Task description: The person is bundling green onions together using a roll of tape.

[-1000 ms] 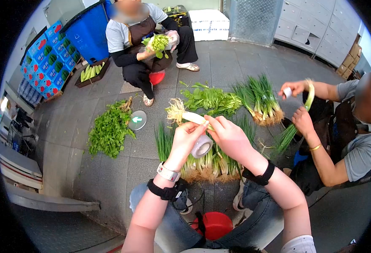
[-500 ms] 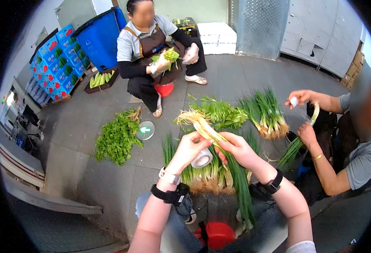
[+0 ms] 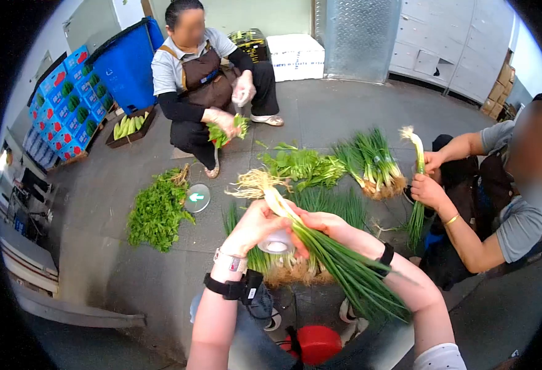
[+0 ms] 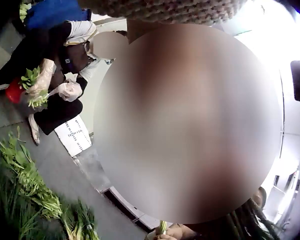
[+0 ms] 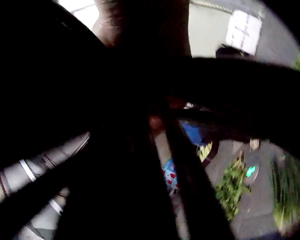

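Between my two hands lies a bunch of scallions [image 3: 276, 201], roots up and to the left, green leaves sloping down to the right past my right wrist. My left hand [image 3: 255, 225] grips the white stalks below the roots. A roll of clear tape [image 3: 275, 243] hangs at the fingers of that hand. My right hand [image 3: 337, 227] holds the bunch lower down, where white turns green; its fingertips are partly hidden behind the stalks. Dark leaves block most of the right wrist view. A large blur covers the middle of the left wrist view.
More scallions [image 3: 289, 274] lie on the floor below my hands, with leafy greens [image 3: 302, 165] and scallion bundles [image 3: 379, 166] beyond. Parsley-like greens [image 3: 157, 209] lie left. One person squats opposite with greens [image 3: 226, 131]; another at right holds a scallion bunch [image 3: 418, 151]. A red stool [image 3: 317, 344] is below.
The scallion leaves have come into view and swung from hanging down to slanting right. My hands stay on the bunch. The person at right now holds their bunch upright; the person opposite has lowered the greens.
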`<state>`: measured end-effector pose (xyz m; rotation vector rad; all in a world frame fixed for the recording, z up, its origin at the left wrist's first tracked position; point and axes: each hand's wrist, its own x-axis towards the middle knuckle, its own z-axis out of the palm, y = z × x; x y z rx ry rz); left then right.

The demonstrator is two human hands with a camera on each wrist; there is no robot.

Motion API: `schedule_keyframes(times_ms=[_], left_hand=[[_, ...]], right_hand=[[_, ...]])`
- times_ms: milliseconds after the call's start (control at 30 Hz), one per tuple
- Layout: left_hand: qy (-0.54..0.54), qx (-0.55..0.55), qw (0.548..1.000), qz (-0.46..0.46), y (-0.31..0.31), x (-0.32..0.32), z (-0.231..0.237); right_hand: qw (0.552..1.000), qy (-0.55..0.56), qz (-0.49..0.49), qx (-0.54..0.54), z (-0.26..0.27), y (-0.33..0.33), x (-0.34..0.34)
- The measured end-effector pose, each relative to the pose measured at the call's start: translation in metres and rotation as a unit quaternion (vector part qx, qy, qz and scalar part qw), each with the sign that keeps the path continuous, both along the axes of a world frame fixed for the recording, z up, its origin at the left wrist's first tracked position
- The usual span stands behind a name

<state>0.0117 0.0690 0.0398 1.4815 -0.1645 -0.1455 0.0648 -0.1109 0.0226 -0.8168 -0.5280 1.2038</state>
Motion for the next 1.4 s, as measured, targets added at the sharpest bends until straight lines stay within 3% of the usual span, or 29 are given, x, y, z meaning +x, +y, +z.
schedule_keyframes(times_ms=[200, 233, 267, 333, 400, 433, 500, 567, 700, 800, 833, 867, 933, 967, 1100, 1200, 1233, 1400], left_hand=[[0.022, 0.064, 0.989, 0.130, -0.002, 0.006, -0.009], [0.015, 0.036, 0.987, 0.159, 0.000, 0.008, -0.010], [0.020, -0.004, 0.983, 0.184, 0.002, 0.007, -0.008], [-0.002, 0.036, 0.972, 0.230, 0.010, 0.006, -0.010], [-0.010, 0.062, 0.950, 0.305, 0.012, 0.002, -0.007], [-0.019, 0.089, 0.939, 0.331, 0.015, 0.003, -0.010], [-0.035, 0.113, 0.923, 0.366, 0.017, 0.004, -0.011], [-0.049, 0.116, 0.917, 0.378, 0.014, 0.005, -0.014], [-0.044, 0.142, 0.923, 0.354, -0.008, 0.005, -0.016], [-0.045, 0.130, 0.920, 0.367, -0.021, 0.006, -0.011], [-0.052, 0.112, 0.918, 0.376, -0.022, 0.008, -0.015], [-0.055, 0.121, 0.914, 0.383, -0.020, 0.012, -0.022], [-0.025, 0.031, 0.921, 0.388, -0.022, 0.014, -0.019], [-0.027, -0.007, 0.921, 0.389, -0.023, 0.015, -0.021], [0.000, 0.021, 0.922, 0.386, -0.018, 0.014, -0.019], [0.015, -0.008, 0.927, 0.375, -0.020, 0.013, -0.014], [0.012, -0.016, 0.927, 0.373, -0.021, 0.013, -0.016], [-0.007, -0.041, 0.929, 0.368, -0.021, 0.018, -0.023]], right_hand=[[0.952, -0.292, -0.018, -0.094, 0.001, -0.008, 0.024], [0.933, -0.337, 0.004, -0.127, -0.004, -0.016, 0.034], [0.922, -0.358, -0.045, -0.137, -0.013, -0.023, 0.041], [0.865, -0.459, -0.070, -0.192, -0.021, -0.042, 0.063], [0.876, -0.334, -0.146, -0.316, -0.025, -0.052, 0.075], [0.888, -0.289, -0.198, -0.300, -0.019, -0.055, 0.070], [0.958, -0.112, -0.207, -0.165, -0.019, -0.057, 0.064], [0.987, 0.028, -0.161, 0.008, -0.027, -0.056, 0.065], [0.971, 0.173, -0.088, 0.143, -0.005, -0.033, 0.051], [0.968, 0.069, -0.223, 0.095, -0.002, -0.005, 0.034], [0.955, -0.068, -0.286, 0.036, -0.004, 0.005, 0.026], [0.925, -0.211, -0.316, -0.007, -0.014, 0.017, 0.020], [0.832, -0.436, -0.325, -0.108, -0.007, 0.031, -0.003], [0.650, -0.658, -0.340, -0.169, -0.007, 0.033, -0.008], [0.508, -0.782, -0.314, -0.177, -0.010, 0.032, -0.005], [0.490, -0.792, -0.298, -0.210, -0.021, 0.032, 0.000], [0.444, -0.811, -0.324, -0.199, -0.024, 0.034, 0.001], [0.437, -0.823, -0.294, -0.213, -0.021, 0.030, 0.004]])
